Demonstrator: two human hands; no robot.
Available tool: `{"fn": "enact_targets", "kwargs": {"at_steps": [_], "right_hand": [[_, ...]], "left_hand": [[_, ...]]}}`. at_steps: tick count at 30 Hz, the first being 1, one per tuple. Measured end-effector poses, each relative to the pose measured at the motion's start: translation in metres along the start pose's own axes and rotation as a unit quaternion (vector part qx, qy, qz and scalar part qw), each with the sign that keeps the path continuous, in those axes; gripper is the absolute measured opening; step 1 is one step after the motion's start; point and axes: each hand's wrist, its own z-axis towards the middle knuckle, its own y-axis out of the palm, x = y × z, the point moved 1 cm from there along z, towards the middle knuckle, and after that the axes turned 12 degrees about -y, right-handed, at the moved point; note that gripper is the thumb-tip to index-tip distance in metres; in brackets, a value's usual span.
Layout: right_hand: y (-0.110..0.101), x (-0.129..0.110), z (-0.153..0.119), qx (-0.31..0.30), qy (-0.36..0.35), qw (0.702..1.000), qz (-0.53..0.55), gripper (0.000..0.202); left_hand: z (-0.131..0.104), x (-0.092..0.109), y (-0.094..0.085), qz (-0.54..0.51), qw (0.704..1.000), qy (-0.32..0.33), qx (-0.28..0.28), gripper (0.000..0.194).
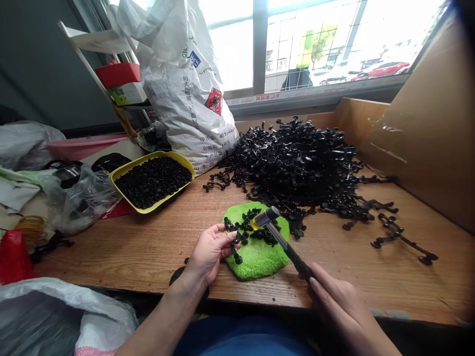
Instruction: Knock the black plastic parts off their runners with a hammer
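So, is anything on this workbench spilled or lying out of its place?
Mostly no. A few black plastic strips lie apart from the big pile, near the bench's right side. The left hand holds a strip on the green cloth; the right hand holds a small hammer.

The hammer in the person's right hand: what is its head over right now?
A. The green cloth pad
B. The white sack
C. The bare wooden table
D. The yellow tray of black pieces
A. The right hand grips the handle of the hammer, whose head is over the green cloth pad, where black plastic parts lie, while the left hand holds a strip of parts at the pad's edge.
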Motion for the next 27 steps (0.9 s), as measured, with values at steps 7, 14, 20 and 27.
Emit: {"fn": "enact_targets", "kwargs": {"at_steps": [7, 14, 20, 27], "right_hand": [[-0.002, 0.001, 0.001, -0.003, -0.019, 1.0, -0.015, 0.034], [-0.003, 0.0, -0.001, -0.008, -0.043, 0.998, -0.042, 0.028], [-0.015, -0.011, 0.001, -0.053, -0.059, 0.996, -0.045, 0.019], [-0.016, -0.007, 0.003, -0.083, -0.048, 0.995, -0.039, 0.019]], "left_hand": [[0.003, 0.001, 0.004, 0.02, 0.999, -0.012, 0.023, 0.023], [0.007, -0.001, 0.005, 0.062, 0.997, -0.001, 0.052, 0.024], [0.005, -0.003, 0.004, 0.08, 0.995, 0.017, 0.051, 0.023], [0.004, -0.004, 0.005, 0.088, 0.995, 0.009, 0.055, 0.025]]}}
